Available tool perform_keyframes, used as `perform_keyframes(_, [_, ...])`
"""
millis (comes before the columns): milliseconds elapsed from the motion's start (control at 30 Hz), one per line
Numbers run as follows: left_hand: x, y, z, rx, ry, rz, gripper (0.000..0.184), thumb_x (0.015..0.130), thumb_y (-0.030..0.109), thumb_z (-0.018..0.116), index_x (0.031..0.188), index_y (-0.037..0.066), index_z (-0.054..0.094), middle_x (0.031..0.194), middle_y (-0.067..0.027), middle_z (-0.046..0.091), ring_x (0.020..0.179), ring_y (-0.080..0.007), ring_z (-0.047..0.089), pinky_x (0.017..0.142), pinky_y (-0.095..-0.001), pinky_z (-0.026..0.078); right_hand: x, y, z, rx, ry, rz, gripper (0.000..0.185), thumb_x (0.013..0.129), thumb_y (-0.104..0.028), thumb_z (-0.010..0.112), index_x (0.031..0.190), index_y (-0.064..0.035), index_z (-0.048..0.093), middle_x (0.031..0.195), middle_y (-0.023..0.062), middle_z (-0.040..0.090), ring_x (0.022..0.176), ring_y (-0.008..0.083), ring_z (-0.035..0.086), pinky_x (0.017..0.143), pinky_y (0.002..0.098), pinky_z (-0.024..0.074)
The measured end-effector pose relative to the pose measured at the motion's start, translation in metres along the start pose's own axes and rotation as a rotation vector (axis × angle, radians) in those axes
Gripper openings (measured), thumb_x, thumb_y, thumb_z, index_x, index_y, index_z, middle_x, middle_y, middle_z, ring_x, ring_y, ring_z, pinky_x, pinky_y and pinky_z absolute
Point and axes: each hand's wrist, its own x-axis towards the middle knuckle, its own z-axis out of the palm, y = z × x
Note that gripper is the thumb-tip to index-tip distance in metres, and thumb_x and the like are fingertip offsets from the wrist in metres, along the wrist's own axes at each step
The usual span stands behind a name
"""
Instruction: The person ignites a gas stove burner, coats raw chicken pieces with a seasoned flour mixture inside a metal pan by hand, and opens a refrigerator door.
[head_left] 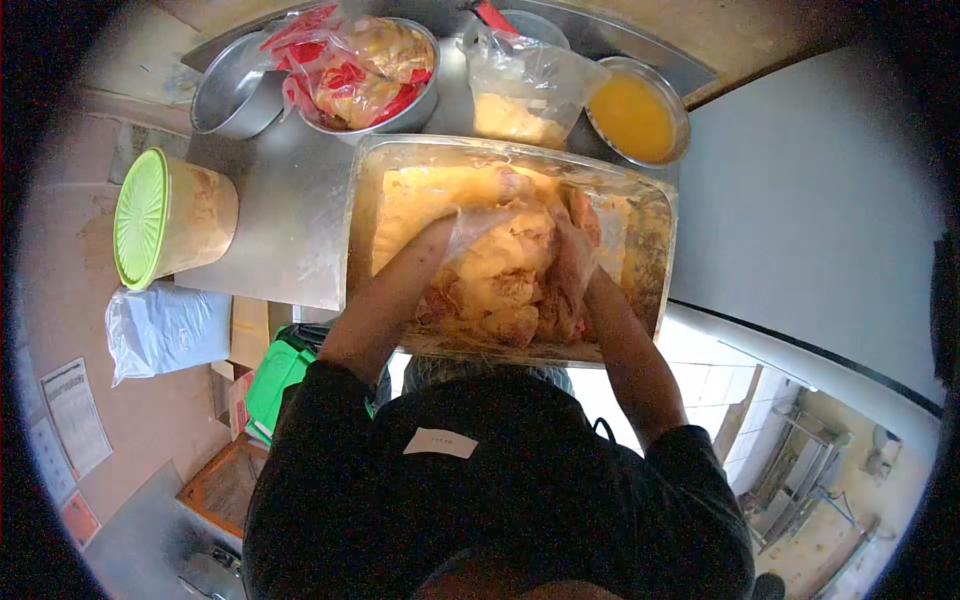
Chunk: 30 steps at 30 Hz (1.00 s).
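A clear rectangular tub (362,215) stands before me, holding pale orange flour (415,195) and a heap of flour-coated pieces of raw meat (515,290), likely chicken. My left hand (490,220), in a thin clear glove, reaches across the top of the heap, its fingers dusted over and partly buried. On the heap's right side lies my right hand (572,262), also gloved, against the coated pieces. A reddish piece (583,215) shows just beyond its fingers. Flour and blur hide how far the fingers of either hand are closed.
Behind the tub stand an empty metal pan (235,90), a bowl (425,105) with bagged meat, a clear bag (515,115) of pale powder and a bowl of orange liquid (632,115). A green-lidded container (150,220) sits left. A large pale panel (810,210) borders the right.
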Motion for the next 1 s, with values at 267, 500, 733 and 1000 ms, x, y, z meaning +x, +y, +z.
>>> perform_keyframes(267, [-0.037,-0.027,-0.071,0.431,0.080,0.343,0.063,0.093,0.047,0.051,0.138,0.005,0.041,0.140,-0.0123,0.044,0.122,-0.0245,0.048,0.105,-0.0377,0.035,-0.066,-0.065,-0.015,-0.527,-0.189,-0.156,0.055,0.090,-0.037,0.058,0.134,-0.0062,0.045,0.135,0.0099,0.050,0.121,0.0240,0.048,0.099,0.0426,0.0412])
perform_keyframes(500, [-0.001,-0.014,-0.088,-0.020,0.291,0.054,0.062,0.095,0.049,0.044,0.138,0.005,0.042,0.136,-0.0127,0.047,0.118,-0.0233,0.049,0.100,-0.0364,0.039,0.014,-0.066,-0.038,-0.373,0.055,-0.079,0.061,0.088,-0.042,0.060,0.135,-0.0057,0.045,0.138,0.0093,0.046,0.120,0.0238,0.046,0.099,0.0382,0.0399])
perform_keyframes(733, [0.059,0.010,-0.028,-0.173,0.043,0.176,0.065,0.091,0.055,0.047,0.131,0.004,0.049,0.118,-0.0181,0.060,0.098,-0.0238,0.063,0.084,-0.0334,0.052,0.044,-0.063,0.005,-0.958,-0.172,-0.483,0.039,0.097,-0.031,0.045,0.126,-0.0061,0.053,0.113,0.0094,0.062,0.100,0.0193,0.057,0.088,0.0335,0.0471])
perform_keyframes(1000, [-0.084,0.064,0.010,0.845,0.188,0.400,0.049,0.094,0.044,0.042,0.123,0.006,0.054,0.122,-0.0162,0.057,0.113,-0.0292,0.053,0.098,-0.0386,0.040,-0.099,-0.110,0.047,-0.667,0.137,-0.173,0.043,0.094,-0.037,0.051,0.123,-0.0063,0.056,0.110,0.0103,0.064,0.100,0.0225,0.060,0.087,0.0347,0.0483])
